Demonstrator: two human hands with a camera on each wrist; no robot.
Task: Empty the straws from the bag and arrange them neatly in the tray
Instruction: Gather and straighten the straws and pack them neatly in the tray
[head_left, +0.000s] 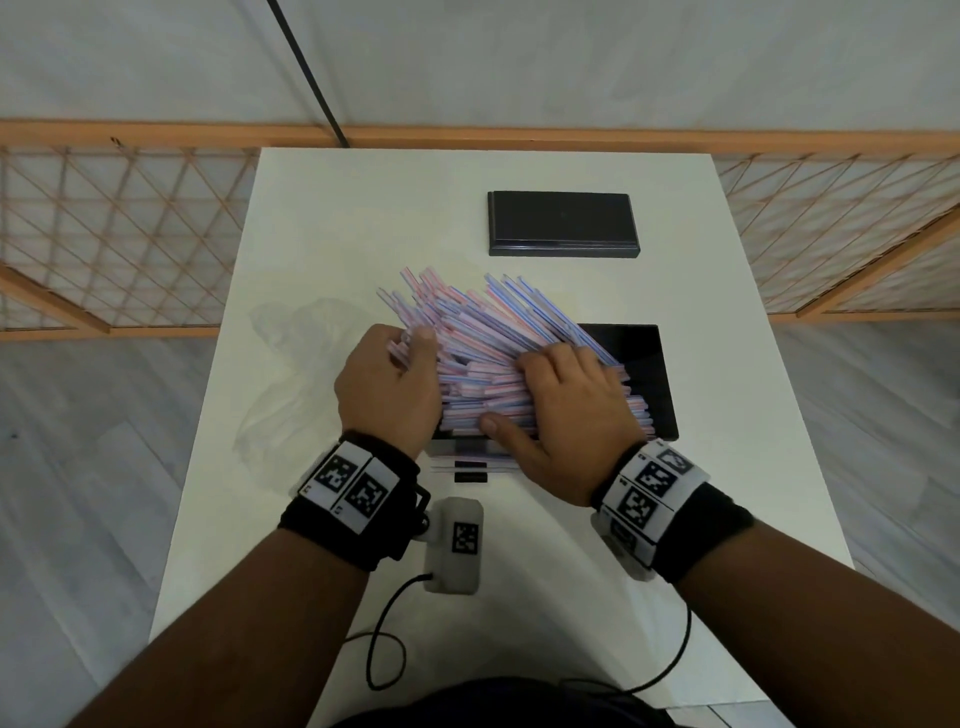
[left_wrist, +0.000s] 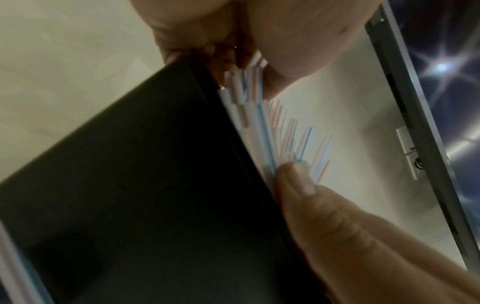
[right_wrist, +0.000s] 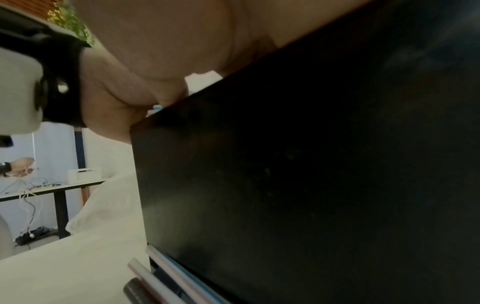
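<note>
Head view gives me the clearest read: the straws (head_left: 498, 353) lie in a loose fan heaped over the near black tray (head_left: 644, 364), their long axes running from near right to far left, so the far ends stick out past the tray's left side over the table (head_left: 363, 208). My left hand (head_left: 387, 384) is curled round the left flank of the heap, fingers hooked over some ends; my right hand (head_left: 566, 410) lies on top of the heap toward the right, fingers bent over the straws and thumb pressed against the near edge. The two hands are apart, the heap between them. The emptied bag (head_left: 291, 332) lies crumpled just left of my left hand (clear plastic, hard to make out). A few stray straws lie on the table just before the tray's near wall. I judge that the next move turns on swinging the fan until it runs along the tray's long side; the left hand is nearer the overhanging ends. A second black tray (head_left: 563, 223) sits farther back, well apart.
</note>
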